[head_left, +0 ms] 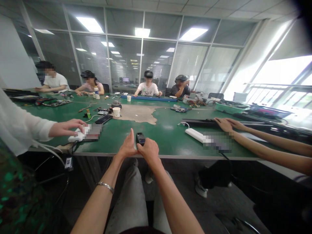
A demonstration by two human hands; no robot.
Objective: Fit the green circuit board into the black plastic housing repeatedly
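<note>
My right hand [149,150] is closed round a small black handheld device [140,137] with a dark screen-like face, held upright near the table's front edge. Just to its left, my left hand [127,145] is open and edge-on, its straight fingers pointing up and away. The heel of the left hand sits close to the right thumb; whether they touch, I cannot tell. Both hands are over the near edge of the green table [170,144].
At left, a co-worker's hand [69,127] rests on a white power strip [76,136]. Another person's hands [224,125] lie at right, near a second white strip [193,135]. Beyond stand a paper cup [116,112] and a phone [103,119]. Several people in headsets sit across.
</note>
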